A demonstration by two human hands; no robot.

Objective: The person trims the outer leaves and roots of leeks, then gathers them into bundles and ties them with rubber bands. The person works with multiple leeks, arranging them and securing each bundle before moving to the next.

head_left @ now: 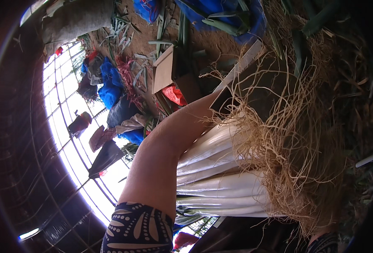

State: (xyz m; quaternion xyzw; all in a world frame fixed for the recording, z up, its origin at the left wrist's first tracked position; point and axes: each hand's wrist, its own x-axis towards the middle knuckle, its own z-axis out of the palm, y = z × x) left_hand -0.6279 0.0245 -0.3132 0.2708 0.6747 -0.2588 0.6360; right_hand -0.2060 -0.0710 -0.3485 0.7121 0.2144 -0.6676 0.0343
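A bundle of thick white leek stalks (222, 189) lies across in front of me, with long, tangled tan roots (289, 160) toward the right. My left forearm (159, 143), in a patterned dark sleeve, reaches up and over along the stalks. Its hand is hidden at the upper side of the bundle, beside a dark flat surface (264, 86) with a pale straight edge (241, 65). Of my right arm, only a bit of skin and sleeve (323, 240) shows below the roots at the lower right. Its fingers are hidden, so what either hand grips is not visible.
A cardboard box (164, 71) with red plastic stands on the earth floor, strewn with leaf scraps. Blue bags (109, 82) and cloths lie near a bright mesh wall (64, 101) at left. Blue sheeting (220, 21) with green leaves lies at the top.
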